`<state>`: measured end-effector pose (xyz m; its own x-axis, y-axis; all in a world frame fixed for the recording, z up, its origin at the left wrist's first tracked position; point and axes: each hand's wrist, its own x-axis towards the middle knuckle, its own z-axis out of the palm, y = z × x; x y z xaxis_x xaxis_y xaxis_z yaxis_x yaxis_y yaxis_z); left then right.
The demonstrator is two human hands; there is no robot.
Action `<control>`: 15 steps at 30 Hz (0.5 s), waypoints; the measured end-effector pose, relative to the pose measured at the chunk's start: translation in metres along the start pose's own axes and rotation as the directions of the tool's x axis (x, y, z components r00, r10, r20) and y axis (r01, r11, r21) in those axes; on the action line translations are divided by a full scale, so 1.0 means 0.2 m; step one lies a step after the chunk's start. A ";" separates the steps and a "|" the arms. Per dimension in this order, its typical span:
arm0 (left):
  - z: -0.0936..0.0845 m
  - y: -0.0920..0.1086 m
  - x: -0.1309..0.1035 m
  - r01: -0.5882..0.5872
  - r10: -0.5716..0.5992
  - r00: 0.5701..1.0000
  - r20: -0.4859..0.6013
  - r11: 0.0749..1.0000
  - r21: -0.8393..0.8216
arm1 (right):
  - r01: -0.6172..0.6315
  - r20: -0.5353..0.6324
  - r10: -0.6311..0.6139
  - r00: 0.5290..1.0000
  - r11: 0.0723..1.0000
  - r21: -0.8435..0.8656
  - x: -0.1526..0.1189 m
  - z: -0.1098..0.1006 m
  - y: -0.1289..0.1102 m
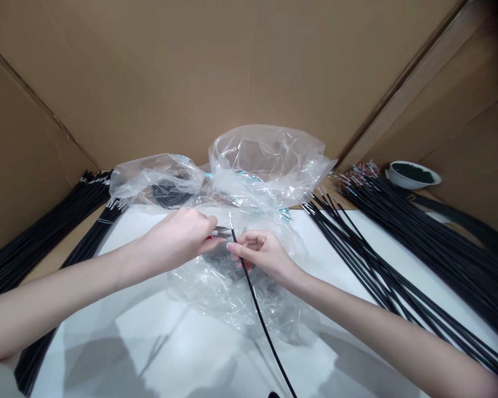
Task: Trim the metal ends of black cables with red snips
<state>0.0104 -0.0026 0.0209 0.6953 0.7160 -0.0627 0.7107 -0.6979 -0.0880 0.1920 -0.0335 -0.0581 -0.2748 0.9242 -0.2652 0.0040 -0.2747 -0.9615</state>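
Observation:
Near the middle of the view, my right hand (259,251) pinches a thin black cable (259,315) just below its silvery-white tip. The cable runs down to the bottom edge. My left hand (195,232) is closed round a small tool (222,228) with a bit of red and a grey metal end, which points at the cable beside its tip. Most of the tool is hidden by my fingers. Under both hands lies a crumpled clear plastic bag (207,287) with small grey contents.
Black cable bundles lie at the left (37,226) and right (431,254); looser cables (369,265) cross the white surface (161,342). More clear bags (269,149) stand behind. A white bowl (413,182) holds dark contents. Cardboard walls (232,72) enclose the area.

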 end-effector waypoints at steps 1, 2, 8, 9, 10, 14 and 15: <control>0.00 0.00 0.00 -0.006 0.006 1.000 -0.002 1.000 0.006 | 0.000 0.004 0.000 1.000 1.000 -0.001 0.00 0.00 0.00; 0.00 0.01 0.01 -0.012 0.012 1.000 -0.002 1.000 0.014 | -0.001 0.006 0.001 1.000 1.000 -0.003 0.00 0.00 0.00; -0.01 0.02 0.03 -0.010 0.009 1.000 0.018 0.999 0.036 | 0.027 0.055 -0.025 0.998 0.999 -0.019 0.00 0.00 0.01; -0.01 0.03 0.04 -0.006 0.005 1.000 0.023 0.999 0.038 | 0.040 0.072 -0.038 0.997 0.999 -0.030 0.00 0.00 0.00; -0.01 0.03 0.04 -0.007 0.006 1.000 0.028 0.999 0.039 | 0.053 0.088 -0.049 0.995 0.998 -0.045 0.00 0.01 0.00; -0.01 0.06 0.07 -0.023 0.022 0.999 0.040 0.999 0.043 | 0.092 0.126 -0.078 0.989 0.989 -0.115 0.00 0.02 -0.02; -0.01 0.06 0.08 -0.024 0.022 0.999 0.044 0.999 0.041 | 0.095 0.127 -0.079 0.989 0.988 -0.125 0.00 0.02 -0.02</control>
<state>0.0300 0.0005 0.0199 0.7054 0.7005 -0.1081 0.6889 -0.7135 -0.1275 0.1885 -0.0342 -0.0534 -0.3940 0.9020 -0.1767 0.0980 -0.1500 -0.9838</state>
